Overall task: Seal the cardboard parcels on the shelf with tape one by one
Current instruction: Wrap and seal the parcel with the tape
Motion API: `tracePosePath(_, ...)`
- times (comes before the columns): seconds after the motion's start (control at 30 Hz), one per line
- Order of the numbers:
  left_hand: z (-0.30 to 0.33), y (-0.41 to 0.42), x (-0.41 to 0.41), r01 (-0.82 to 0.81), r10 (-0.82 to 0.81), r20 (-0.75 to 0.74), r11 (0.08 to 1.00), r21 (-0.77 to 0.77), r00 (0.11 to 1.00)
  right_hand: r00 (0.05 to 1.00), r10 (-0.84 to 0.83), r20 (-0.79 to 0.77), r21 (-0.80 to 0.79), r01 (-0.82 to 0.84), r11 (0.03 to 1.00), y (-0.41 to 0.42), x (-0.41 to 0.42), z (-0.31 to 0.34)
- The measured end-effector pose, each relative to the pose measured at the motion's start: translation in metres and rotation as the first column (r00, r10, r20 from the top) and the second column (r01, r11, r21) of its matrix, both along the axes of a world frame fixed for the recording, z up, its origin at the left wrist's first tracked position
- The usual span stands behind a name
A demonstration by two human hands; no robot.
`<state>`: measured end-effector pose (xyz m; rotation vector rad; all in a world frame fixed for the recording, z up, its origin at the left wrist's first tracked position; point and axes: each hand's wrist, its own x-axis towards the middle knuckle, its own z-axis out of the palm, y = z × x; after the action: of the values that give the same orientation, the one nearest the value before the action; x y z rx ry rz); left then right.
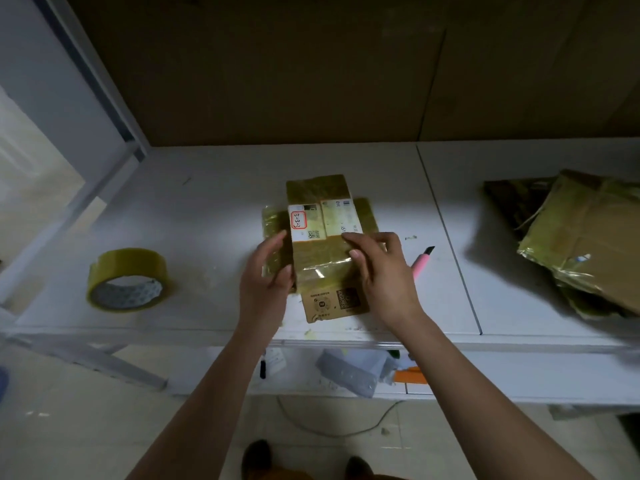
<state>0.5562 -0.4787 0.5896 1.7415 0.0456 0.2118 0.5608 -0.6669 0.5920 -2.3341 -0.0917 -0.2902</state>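
A small cardboard parcel [323, 258] with white labels and yellowish tape across it lies in the middle of the white shelf [207, 209]. My left hand [265, 271] presses against its left side, fingers spread. On the parcel's right side rests my right hand [381, 268], its fingertips touching the tape on top. A roll of yellowish tape [128, 278] lies flat on the shelf to the left, apart from both hands. A pink utility knife [424, 259] lies just right of my right hand.
A stack of taped cardboard parcels [585, 244] sits at the right end of the shelf. Brown cardboard sheets [277, 64] form the back wall. A lower shelf [485, 372] holds a grey bag, papers and an orange item.
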Motion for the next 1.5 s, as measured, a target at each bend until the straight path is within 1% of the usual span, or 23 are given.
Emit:
tracePosePath(0.07, 0.004, 0.003, 0.0, 0.11, -0.11, -0.005, 0.983, 0.145, 0.994, 0.999, 0.048, -0.015, -0.011, -0.048, 0.999, -0.003, 0.0, 0.005)
tracePosePath(0.13, 0.008, 0.006, 0.0, 0.191, -0.185, -0.051, 0.972, 0.136, 0.981, 0.994, 0.103, -0.035, -0.008, -0.104, 0.995, -0.005, 0.0, 0.009)
tracePosePath(0.2, 0.012, 0.006, 0.0, 0.225, -0.217, -0.069, 0.963, 0.146, 0.974, 0.992, 0.108, -0.068, -0.019, -0.11, 0.994, -0.003, 0.001, 0.012)
tracePosePath(0.3, 0.01, 0.002, 0.003, 0.182, -0.161, -0.089, 0.927, 0.328, 0.983, 0.998, 0.06, -0.026, -0.085, -0.062, 0.994, 0.004, 0.002, 0.013)
tracePosePath(0.4, 0.002, 0.001, 0.005, 0.146, -0.145, -0.031, 0.915, 0.375, 0.989, 0.998, 0.05, 0.029, -0.119, -0.046, 0.992, 0.005, 0.004, 0.009)
tracePosePath(0.5, -0.004, 0.003, 0.006, 0.13, -0.166, 0.052, 0.901, 0.414, 0.985, 0.997, 0.053, 0.047, -0.16, -0.045, 0.986, 0.004, 0.007, 0.003)
tracePosePath(0.57, -0.005, 0.003, 0.008, 0.127, -0.181, 0.081, 0.885, 0.447, 0.98, 0.997, 0.063, 0.047, -0.163, -0.055, 0.985, 0.002, 0.009, 0.002)
tracePosePath(0.77, 0.0, 0.008, 0.015, 0.182, -0.206, 0.019, 0.901, 0.394, 0.978, 0.982, 0.18, -0.047, -0.078, -0.184, 0.98, -0.009, 0.014, 0.01)
tracePosePath(0.83, 0.003, 0.012, 0.016, 0.245, -0.262, -0.012, 0.884, 0.399, 0.965, 0.969, 0.228, -0.094, -0.053, -0.233, 0.971, -0.013, 0.014, 0.015)
tracePosePath(0.87, 0.006, 0.015, 0.017, 0.298, -0.306, -0.044, 0.868, 0.398, 0.951, 0.958, 0.251, -0.139, -0.01, -0.255, 0.967, -0.017, 0.015, 0.018)
tracePosePath(0.9, 0.008, 0.02, 0.018, 0.364, -0.359, -0.088, 0.847, 0.389, 0.929, 0.932, 0.284, -0.226, 0.084, -0.272, 0.959, -0.023, 0.016, 0.023)
tracePosePath(0.93, 0.011, 0.026, 0.021, 0.438, -0.413, -0.147, 0.821, 0.367, 0.898, 0.88, 0.338, -0.334, 0.214, -0.278, 0.936, -0.032, 0.017, 0.028)
tracePosePath(0.97, 0.014, 0.033, 0.024, 0.505, -0.457, -0.215, 0.795, 0.336, 0.863, 0.803, 0.409, -0.433, 0.325, -0.284, 0.902, -0.04, 0.019, 0.033)
tracePosePath(1.0, 0.017, 0.039, 0.029, 0.558, -0.489, -0.277, 0.772, 0.305, 0.827, 0.728, 0.473, -0.496, 0.394, -0.297, 0.87, -0.047, 0.021, 0.036)
tracePosePath(1.03, 0.019, 0.045, 0.033, 0.607, -0.524, -0.322, 0.748, 0.27, 0.789, 0.681, 0.516, -0.52, 0.425, -0.318, 0.847, -0.053, 0.024, 0.037)
tracePosePath(1.07, 0.021, 0.049, 0.037, 0.65, -0.564, -0.345, 0.725, 0.228, 0.75, 0.666, 0.539, -0.516, 0.45, -0.325, 0.832, -0.056, 0.028, 0.036)
tracePosePath(1.13, 0.026, 0.053, 0.043, 0.714, -0.64, -0.354, 0.688, 0.13, 0.682, 0.689, 0.54, -0.484, 0.482, -0.305, 0.821, -0.056, 0.035, 0.035)
tracePosePath(1.2, 0.025, 0.055, 0.048, 0.737, -0.688, -0.334, 0.676, 0.029, 0.644, 0.703, 0.542, -0.461, 0.519, -0.282, 0.807, -0.055, 0.041, 0.03)
tracePosePath(1.27, 0.017, 0.056, 0.053, 0.707, -0.675, -0.309, 0.707, -0.013, 0.67, 0.697, 0.564, -0.442, 0.557, -0.28, 0.782, -0.056, 0.043, 0.023)
tracePosePath(1.3, 0.012, 0.056, 0.054, 0.677, -0.648, -0.303, 0.735, -0.009, 0.699, 0.709, 0.561, -0.428, 0.557, -0.282, 0.781, -0.057, 0.044, 0.02)
tracePosePath(1.4, 0.006, 0.05, 0.051, 0.57, -0.529, -0.299, 0.819, 0.064, 0.794, 0.766, 0.526, -0.369, 0.521, -0.298, 0.8, -0.055, 0.044, 0.013)
tracePosePath(1.47, 0.006, 0.046, 0.043, 0.54, -0.504, -0.25, 0.835, 0.105, 0.827, 0.785, 0.508, -0.354, 0.499, -0.301, 0.813, -0.053, 0.041, 0.013)
tracePosePath(1.5, 0.005, 0.043, 0.039, 0.521, -0.488, -0.207, 0.839, 0.159, 0.848, 0.793, 0.497, -0.351, 0.481, -0.303, 0.823, -0.052, 0.038, 0.014)
